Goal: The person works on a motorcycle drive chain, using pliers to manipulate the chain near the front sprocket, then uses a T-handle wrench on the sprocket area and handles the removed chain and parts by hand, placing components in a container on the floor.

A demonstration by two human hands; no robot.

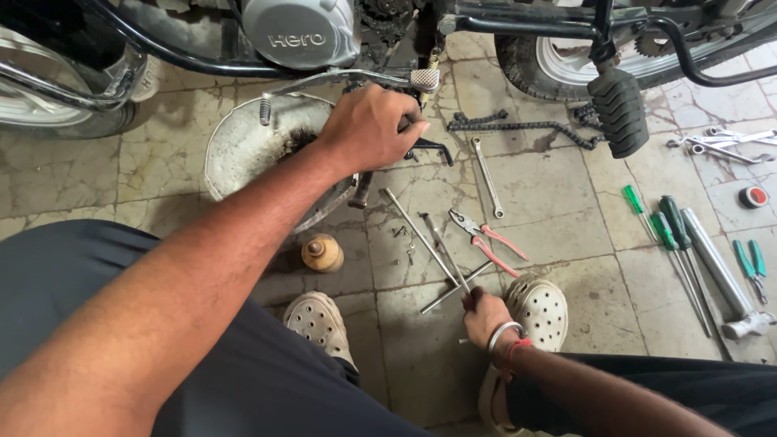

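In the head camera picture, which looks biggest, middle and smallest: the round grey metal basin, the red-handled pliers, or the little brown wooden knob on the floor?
Largest to smallest:
1. Round grey metal basin, partly hidden by the left arm.
2. Red-handled pliers.
3. Little brown wooden knob.
All lie on the floor at a similar distance from the camera, so the order seems safe.

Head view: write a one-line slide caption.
Left hand at motorcycle footrest; right hand grasps a metal rod.

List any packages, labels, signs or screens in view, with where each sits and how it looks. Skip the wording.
Raised lettering on the silver engine cover: top centre, on the motorcycle, rounded grey metal.
Tape roll: right edge, on the floor, round, red and black.
No packages, signs or screens.
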